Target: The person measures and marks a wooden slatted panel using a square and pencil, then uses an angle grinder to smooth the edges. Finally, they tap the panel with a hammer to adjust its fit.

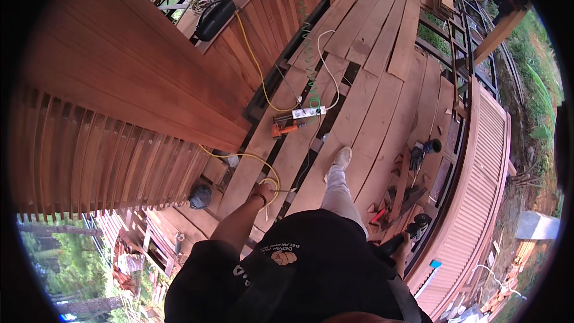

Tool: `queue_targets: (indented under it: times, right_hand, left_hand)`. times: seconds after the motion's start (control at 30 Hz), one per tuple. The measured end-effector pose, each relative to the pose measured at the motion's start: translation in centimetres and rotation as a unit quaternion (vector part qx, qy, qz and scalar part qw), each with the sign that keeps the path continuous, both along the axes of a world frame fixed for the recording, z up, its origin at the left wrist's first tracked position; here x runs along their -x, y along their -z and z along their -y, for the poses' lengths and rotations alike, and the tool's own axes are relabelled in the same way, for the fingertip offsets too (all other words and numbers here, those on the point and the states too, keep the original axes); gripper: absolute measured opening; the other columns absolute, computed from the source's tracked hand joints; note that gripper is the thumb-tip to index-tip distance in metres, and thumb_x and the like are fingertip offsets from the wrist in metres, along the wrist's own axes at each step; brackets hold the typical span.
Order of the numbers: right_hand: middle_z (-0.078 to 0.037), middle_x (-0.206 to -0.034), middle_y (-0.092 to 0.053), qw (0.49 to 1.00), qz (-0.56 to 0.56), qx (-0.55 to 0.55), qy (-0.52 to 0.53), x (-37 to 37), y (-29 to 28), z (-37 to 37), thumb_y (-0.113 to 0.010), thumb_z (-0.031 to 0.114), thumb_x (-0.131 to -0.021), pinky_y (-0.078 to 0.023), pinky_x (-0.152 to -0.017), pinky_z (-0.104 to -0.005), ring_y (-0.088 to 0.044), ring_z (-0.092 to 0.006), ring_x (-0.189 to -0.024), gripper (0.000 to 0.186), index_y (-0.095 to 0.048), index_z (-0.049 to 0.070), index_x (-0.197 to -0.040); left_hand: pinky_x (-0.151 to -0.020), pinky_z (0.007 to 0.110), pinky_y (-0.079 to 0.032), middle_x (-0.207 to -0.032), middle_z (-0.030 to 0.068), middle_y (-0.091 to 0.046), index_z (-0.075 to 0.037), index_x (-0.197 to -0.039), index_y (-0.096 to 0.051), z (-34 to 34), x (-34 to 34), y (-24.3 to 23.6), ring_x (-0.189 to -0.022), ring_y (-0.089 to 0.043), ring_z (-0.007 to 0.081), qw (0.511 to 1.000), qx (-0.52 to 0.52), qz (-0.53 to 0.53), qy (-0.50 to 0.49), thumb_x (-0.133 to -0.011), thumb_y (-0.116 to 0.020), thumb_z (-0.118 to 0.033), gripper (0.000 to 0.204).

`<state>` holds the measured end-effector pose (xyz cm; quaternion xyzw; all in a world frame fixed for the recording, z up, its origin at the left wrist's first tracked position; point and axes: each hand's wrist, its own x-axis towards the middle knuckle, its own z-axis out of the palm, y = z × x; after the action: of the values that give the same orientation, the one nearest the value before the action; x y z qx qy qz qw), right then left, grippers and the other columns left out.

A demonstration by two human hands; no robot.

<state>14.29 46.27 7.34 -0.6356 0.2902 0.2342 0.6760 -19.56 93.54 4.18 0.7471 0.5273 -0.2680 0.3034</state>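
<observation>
My left hand [265, 192] is closed on a looped yellow cord [274, 173] at the lower middle. At the lower right, my right hand [402, 243] grips a black power tool [417, 228], partly hidden by my body. A white power strip [305, 112] lies on the boards ahead with plugs in it, beside an orange-and-black power tool [282, 129]. A white cord [336, 84] and a green coiled hose [311, 72] run near the strip. Red-handled and dark hand tools [376, 215] lie near my right hand.
I am on a plank deck [373, 113] with open gaps. A reddish timber wall [107, 54] stands at left, a dark bag [200, 196] below it. A dark blue cup-like container [432, 145] sits at right, near a slatted panel [475, 197] along the deck edge.
</observation>
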Motion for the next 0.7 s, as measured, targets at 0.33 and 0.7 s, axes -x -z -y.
queue_targets:
  times: [0.33,0.7]
  right_hand:
    - [-0.005,-0.064,-0.056,0.981,-0.080,0.076,-0.157,-16.0,4.0,-17.8,-0.067,0.019,-0.078,-0.049,-0.048,-0.0339,-0.057,-0.0221,-0.050,0.017,-0.057,0.007,-0.086]
    - [-0.011,-0.072,-0.062,0.957,-0.211,0.198,-0.033,-13.8,7.6,-20.0,-0.063,0.015,-0.079,-0.054,-0.055,-0.0335,-0.063,-0.0243,-0.059,0.019,-0.059,-0.001,-0.088]
  left_hand:
    - [-0.092,0.044,-0.051,-0.112,0.0221,-0.065,-0.005,-0.106,-0.069,-11.2,-15.7,2.2,-0.106,-0.063,0.0347,0.988,0.097,-0.082,0.084,-0.084,-0.056,-0.025,0.032]
    - [-0.096,0.047,-0.047,-0.116,0.0184,-0.061,-0.003,-0.108,-0.062,-27.5,-34.6,25.6,-0.110,-0.058,0.0363,0.988,-0.074,0.019,0.134,-0.085,-0.056,-0.022,0.030]
